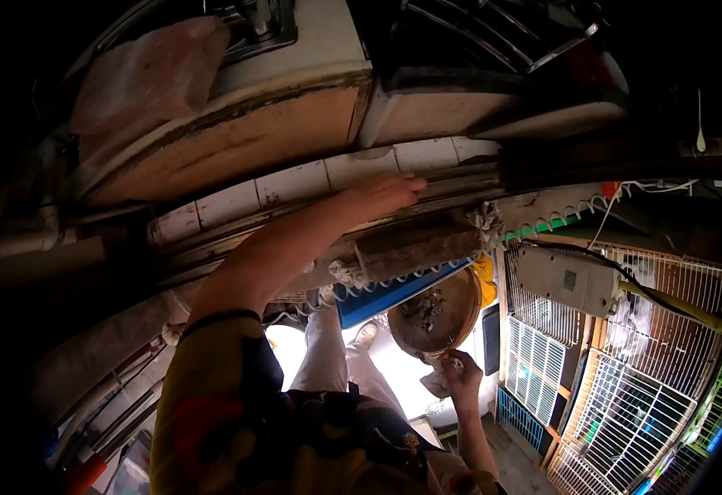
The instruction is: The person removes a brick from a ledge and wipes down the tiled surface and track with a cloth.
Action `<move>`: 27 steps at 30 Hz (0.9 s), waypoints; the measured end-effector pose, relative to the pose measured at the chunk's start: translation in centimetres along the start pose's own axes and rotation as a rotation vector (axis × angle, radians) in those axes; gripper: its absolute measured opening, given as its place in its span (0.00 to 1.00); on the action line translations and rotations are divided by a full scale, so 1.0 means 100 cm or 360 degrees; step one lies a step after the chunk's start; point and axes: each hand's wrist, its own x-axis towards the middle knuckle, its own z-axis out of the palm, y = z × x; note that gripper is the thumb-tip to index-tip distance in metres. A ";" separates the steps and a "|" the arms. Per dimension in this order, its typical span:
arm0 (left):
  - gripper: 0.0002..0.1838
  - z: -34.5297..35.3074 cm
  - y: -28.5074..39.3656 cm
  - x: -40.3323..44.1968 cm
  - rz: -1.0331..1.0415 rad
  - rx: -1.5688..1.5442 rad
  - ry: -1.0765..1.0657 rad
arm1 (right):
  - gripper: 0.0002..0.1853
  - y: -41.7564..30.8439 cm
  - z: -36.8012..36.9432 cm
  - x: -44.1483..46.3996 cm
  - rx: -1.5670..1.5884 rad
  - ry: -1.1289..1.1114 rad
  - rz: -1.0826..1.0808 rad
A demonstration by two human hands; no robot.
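My left hand (385, 191) reaches across the upper middle, palm down on a worn wooden ledge (451, 188) below a strip of white tiles. Its fingers are stretched out and hold nothing. Lower right, my right hand (463, 375) is closed on a crumpled whitish cloth (437, 383); whether it is cloth or paper is hard to tell. The cloth is close to the lower rim of a round brown basin (458, 289). Dark and pale grey scraps (425, 309) lie inside that basin.
White wire cages (637, 396) stand on the right, below a grey box (565, 279) with cables. A coiled cord (427, 268) runs along a beam under the ledge. Above are a counter (311, 41) with a pinkish slab (150, 74) and a metal rack (493, 33).
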 end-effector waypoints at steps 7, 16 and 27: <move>0.13 0.051 -0.055 0.045 0.0575 0.0451 0.0374 | 0.13 -0.003 -0.006 0.005 -0.0077 0.0058 -0.0076; 0.15 0.026 -0.040 0.019 0.0351 -0.0361 0.0488 | 0.11 -0.004 -0.005 -0.012 0.0064 0.0004 0.0060; 0.17 0.120 0.141 -0.046 0.0327 -0.1061 0.0653 | 0.16 0.012 -0.008 -0.006 0.0920 -0.0189 0.0232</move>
